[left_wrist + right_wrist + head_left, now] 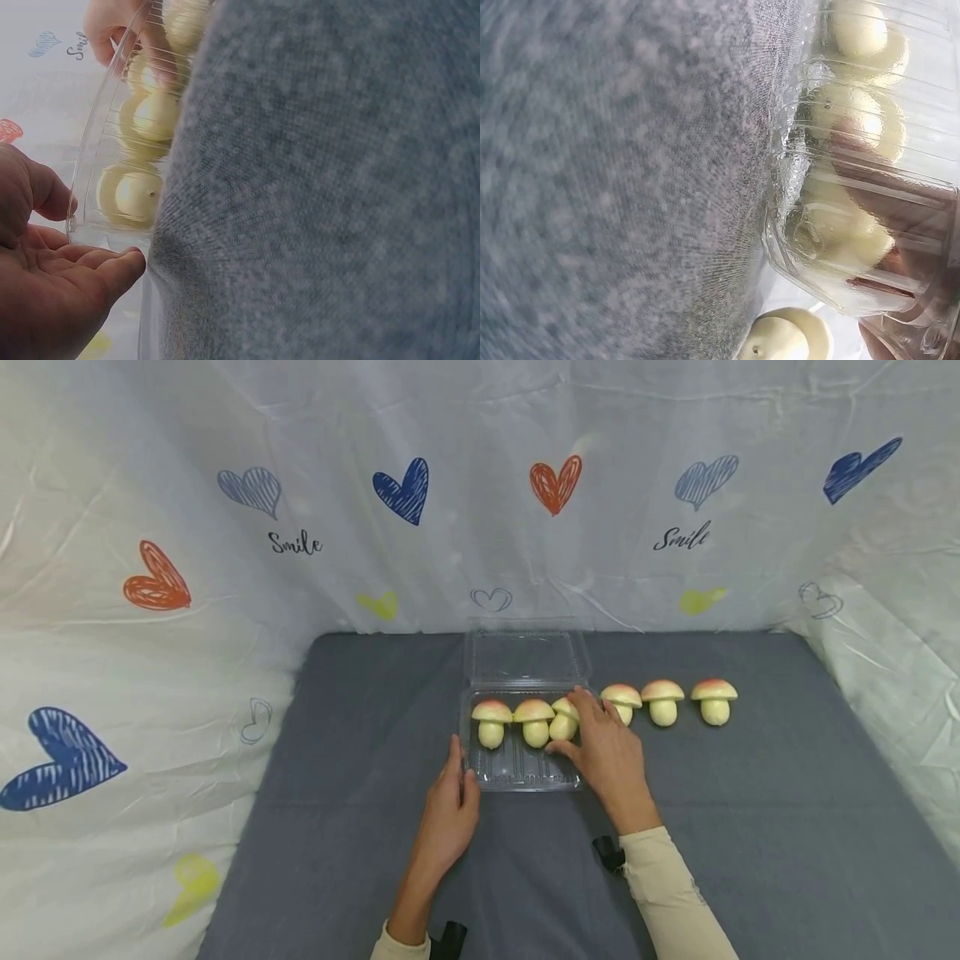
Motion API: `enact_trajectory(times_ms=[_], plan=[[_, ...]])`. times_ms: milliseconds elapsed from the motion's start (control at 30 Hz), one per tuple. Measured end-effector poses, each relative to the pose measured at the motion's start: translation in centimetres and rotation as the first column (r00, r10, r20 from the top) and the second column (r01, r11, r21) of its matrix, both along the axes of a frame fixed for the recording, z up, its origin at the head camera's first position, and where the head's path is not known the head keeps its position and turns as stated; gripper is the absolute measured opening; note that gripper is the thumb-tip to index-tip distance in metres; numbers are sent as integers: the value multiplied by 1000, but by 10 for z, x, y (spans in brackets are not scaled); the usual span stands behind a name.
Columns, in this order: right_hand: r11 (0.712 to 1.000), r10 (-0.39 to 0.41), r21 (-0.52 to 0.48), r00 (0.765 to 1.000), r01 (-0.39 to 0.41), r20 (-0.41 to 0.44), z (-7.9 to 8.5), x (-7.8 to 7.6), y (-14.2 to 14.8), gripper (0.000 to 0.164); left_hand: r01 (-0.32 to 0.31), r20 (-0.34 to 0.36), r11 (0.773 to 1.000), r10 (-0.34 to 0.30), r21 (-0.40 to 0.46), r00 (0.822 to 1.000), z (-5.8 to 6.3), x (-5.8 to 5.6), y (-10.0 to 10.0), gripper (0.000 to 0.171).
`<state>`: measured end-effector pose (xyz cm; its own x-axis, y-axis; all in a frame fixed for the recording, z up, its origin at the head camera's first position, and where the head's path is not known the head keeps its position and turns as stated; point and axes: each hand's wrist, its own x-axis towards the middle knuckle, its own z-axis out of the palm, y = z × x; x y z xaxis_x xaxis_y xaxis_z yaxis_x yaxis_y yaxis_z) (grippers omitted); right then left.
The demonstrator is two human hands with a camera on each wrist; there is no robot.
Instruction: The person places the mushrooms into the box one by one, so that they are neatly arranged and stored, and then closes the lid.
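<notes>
A clear plastic clamshell box (517, 777) lies with its lid (528, 657) folded back. Inside its tray stand two toy mushrooms, a left one (492, 733) and a middle one (534, 732), with yellow stems and reddish cap tops. My right hand (611, 760) reaches over the tray's right side and grips a third toy mushroom (562, 727), which leans beside the middle one. In the right wrist view its fingers (866, 176) show through the clear wall. My left hand (447, 814) holds the box's left edge, thumb and fingers at the rim in the left wrist view.
To the right of the box, more toy mushrooms stand in a row: one (621, 695) partly behind my right hand, another (663, 703), and one farther right (714, 702). A grey cloth (360, 735) covers the table. Behind hangs a white curtain (480, 552) printed with hearts.
</notes>
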<state>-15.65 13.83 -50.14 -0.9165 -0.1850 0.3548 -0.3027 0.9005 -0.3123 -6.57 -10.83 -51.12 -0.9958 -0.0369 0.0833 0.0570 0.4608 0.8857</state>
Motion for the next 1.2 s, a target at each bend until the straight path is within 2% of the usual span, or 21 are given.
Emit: enact_trajectory(times_ms=[200, 400, 667, 1000, 1100, 1200], plan=[[1000, 6, 19, 999, -5, -35, -1, 0, 0, 93, -4, 12, 1000, 4, 15, 1000, 1, 0, 1, 63], [999, 12, 43, 999, -10, -36, 1, -1, 0, 95, -2, 17, 1000, 2, 7, 1000, 1, 0, 1, 63], [999, 35, 21, 999, -35, 23, 1, 1, 2, 97, 3, 25, 1000, -3, 4, 1000, 0, 0, 0, 64], [991, 64, -129, 980, -40, 187, 9, 1, 10, 92, 7, 43, 1000, -8, 20, 999, 0, -1, -1, 65], [984, 63, -178, 980, -29, 191, 11, 0, 15, 88, 7, 46, 1000, -8, 22, 999, 0, -1, -1, 65], [977, 54, -211, 987, -20, 154, 13, -2, 22, 82, 6, 43, 1000, -7, 19, 999, 0, -1, -1, 65]])
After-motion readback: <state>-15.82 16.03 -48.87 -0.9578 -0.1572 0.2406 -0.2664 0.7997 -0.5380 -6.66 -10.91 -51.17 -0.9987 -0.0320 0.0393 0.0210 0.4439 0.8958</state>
